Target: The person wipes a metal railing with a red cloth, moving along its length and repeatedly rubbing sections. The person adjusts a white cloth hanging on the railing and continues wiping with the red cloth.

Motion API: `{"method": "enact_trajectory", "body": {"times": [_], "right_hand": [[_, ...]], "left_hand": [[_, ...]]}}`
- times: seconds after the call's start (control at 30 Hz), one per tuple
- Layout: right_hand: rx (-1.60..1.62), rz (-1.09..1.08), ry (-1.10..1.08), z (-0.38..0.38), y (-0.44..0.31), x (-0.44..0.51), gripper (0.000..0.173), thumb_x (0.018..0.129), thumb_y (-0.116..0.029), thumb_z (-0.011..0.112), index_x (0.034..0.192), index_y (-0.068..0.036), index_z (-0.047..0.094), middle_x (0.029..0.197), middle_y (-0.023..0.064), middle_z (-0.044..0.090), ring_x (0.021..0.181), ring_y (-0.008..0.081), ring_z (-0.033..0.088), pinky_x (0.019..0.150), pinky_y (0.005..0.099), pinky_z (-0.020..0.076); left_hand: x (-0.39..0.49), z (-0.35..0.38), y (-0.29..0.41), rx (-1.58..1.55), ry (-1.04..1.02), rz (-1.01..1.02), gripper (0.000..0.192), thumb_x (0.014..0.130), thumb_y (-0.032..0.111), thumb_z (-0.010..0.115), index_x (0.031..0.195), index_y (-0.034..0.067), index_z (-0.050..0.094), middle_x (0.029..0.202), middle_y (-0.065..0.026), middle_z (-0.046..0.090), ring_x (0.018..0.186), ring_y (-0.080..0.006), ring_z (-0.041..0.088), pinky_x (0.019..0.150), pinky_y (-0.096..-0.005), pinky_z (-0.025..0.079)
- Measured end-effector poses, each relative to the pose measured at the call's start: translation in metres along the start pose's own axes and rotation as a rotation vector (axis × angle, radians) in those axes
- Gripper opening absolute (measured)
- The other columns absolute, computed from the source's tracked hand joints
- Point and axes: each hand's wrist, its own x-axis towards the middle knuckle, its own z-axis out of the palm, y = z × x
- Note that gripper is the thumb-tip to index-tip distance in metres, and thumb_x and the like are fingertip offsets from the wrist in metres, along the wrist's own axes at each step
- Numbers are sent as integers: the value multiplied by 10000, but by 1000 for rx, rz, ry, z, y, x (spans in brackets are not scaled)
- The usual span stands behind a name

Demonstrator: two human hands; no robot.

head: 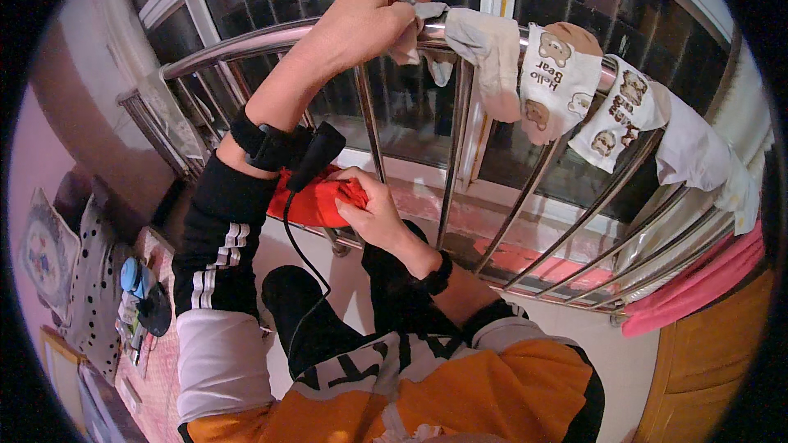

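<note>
My left hand is raised to the top rail of a curved stainless-steel rack, its fingers closed on a light grey and white sock draped there. Lower down, my right hand grips a bundle of bright red fabric, partly hidden behind a black device and its cable at my left wrist. Right of my left hand, a grey-white sock, a sock with bear prints, another bear-print sock and a plain whitish one hang over the rail.
Upright metal bars stand before a dark window. A pink cloth hangs at the right, by a wooden cabinet. At the left are cushions and a surface holding a blue-lidded container and small items.
</note>
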Motion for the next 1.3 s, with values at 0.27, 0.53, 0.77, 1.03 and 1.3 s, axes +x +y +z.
{"method": "enact_trajectory", "body": {"times": [0.27,0.53,0.77,1.03,1.3], "right_hand": [[70,41,-17,4,5,-6,273,851,54,576,1122,19,589,1031,61,631,962,104,580,886,268,472],[57,44,-25,0,9,-10,292,868,49,576,1157,11,586,1028,41,627,956,86,566,875,257,466],[106,60,-26,0,10,-9,277,864,44,582,1139,12,587,1026,42,627,965,87,566,878,257,465],[78,63,-32,11,18,-4,309,802,38,590,1110,5,601,1031,108,641,978,160,620,873,291,488],[61,58,-25,12,16,-3,278,822,37,591,1099,11,592,999,83,626,951,135,600,866,279,481]], "left_hand": [[-4,-4,-12,176,27,268,332,914,33,591,1244,47,614,1002,-53,651,898,-153,623,823,-311,527],[-13,0,-15,208,132,260,219,908,59,665,1119,28,613,961,-29,629,887,-122,622,803,-302,537],[-26,-11,-14,383,133,472,146,883,101,709,979,30,625,925,-63,628,879,-184,626,800,-325,510],[-31,-13,-12,297,161,315,197,868,156,718,1013,39,656,957,-93,640,894,-245,623,844,-336,498],[-19,-5,-22,507,337,566,261,798,198,659,1020,73,716,972,-109,626,871,-293,621,785,-396,524]]}}
